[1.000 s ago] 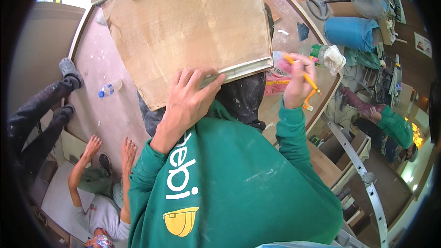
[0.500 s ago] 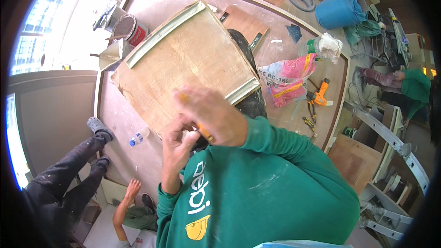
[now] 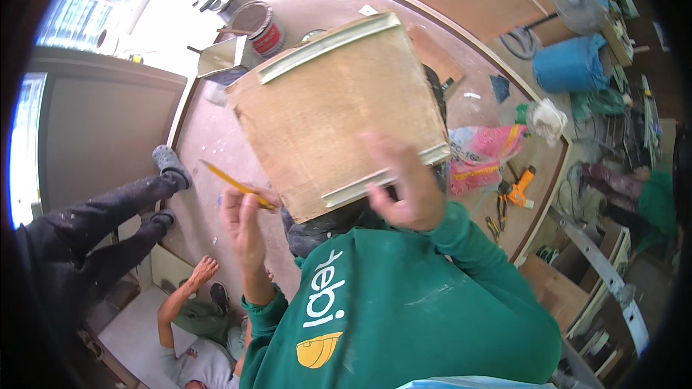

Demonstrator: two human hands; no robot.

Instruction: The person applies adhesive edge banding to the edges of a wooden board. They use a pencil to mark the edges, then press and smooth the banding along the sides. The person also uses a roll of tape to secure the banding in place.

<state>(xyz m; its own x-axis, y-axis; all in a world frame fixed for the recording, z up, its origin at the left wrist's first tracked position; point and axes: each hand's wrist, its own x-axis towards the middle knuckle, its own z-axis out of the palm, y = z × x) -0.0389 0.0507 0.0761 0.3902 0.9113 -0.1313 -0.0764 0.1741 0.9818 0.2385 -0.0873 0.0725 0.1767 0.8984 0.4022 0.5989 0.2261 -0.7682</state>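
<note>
A yellow pencil (image 3: 229, 180) is pinched in my left hand (image 3: 247, 220), off the left corner of the board, its tip toward the upper left. Over the near right part of a square wooden board (image 3: 324, 122) hovers my right hand (image 3: 411, 191), smeared by motion, thumb and fingers apart and nothing visible in it. It partly hides a pale metal rail (image 3: 346, 193) along that side; whether it touches the rail I cannot tell. A second pale rail (image 3: 331, 47) runs along the board's far edge. The board rests over my lap.
A paint bucket (image 3: 265, 32) stands beyond the board. On the right lie a pink bag (image 3: 483, 158), an orange glue gun (image 3: 517, 186) and pliers (image 3: 502, 209). A blue bin (image 3: 569, 63) and metal ladder (image 3: 605, 266) are farther right. Other people are at the lower left and far right.
My hands, together round the pencil earlier, have separated. The left hand has moved left with the pencil; the right has moved right over the board. The view has shifted.
</note>
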